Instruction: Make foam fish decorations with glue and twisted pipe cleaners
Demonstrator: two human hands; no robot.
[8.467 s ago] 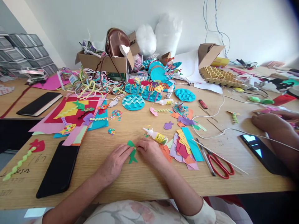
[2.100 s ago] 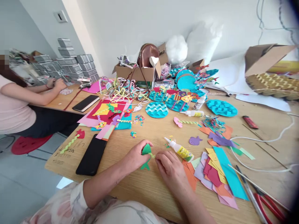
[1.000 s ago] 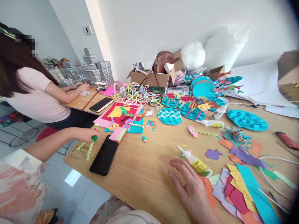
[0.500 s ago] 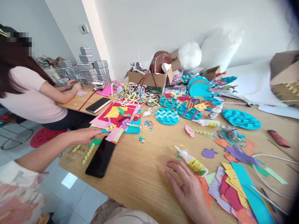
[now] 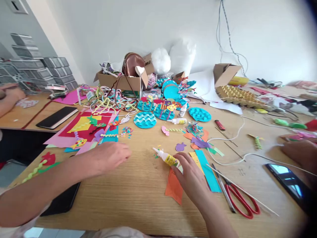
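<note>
My right hand (image 5: 189, 170) is wrapped round a white glue bottle (image 5: 170, 160) with a yellow label, its nozzle pointing up and left. Under that hand lies orange paper (image 5: 174, 188), with a purple paper fish (image 5: 180, 146) just beyond. My left hand (image 5: 112, 158) is over the table beside the stacked coloured sheets, fingers closed together; whether they hold anything is hidden. Near my left forearm lie a red paper piece (image 5: 49, 159) and a twisted yellow-green strip (image 5: 33, 172). A black phone (image 5: 61, 200) is partly covered by that arm.
Blue wavy discs (image 5: 145, 120), a second glue bottle (image 5: 177, 121) and a cardboard box (image 5: 119, 82) are farther back. Red-handled scissors (image 5: 241, 200), a pen (image 5: 225, 190) and a white cord (image 5: 230, 163) lie to the right. Another person's hand (image 5: 300, 153) is at the right edge.
The view has swung right. My left hand has left the green paper piece and moved right, past the phone. My right hand has taken hold of the glue bottle.
</note>
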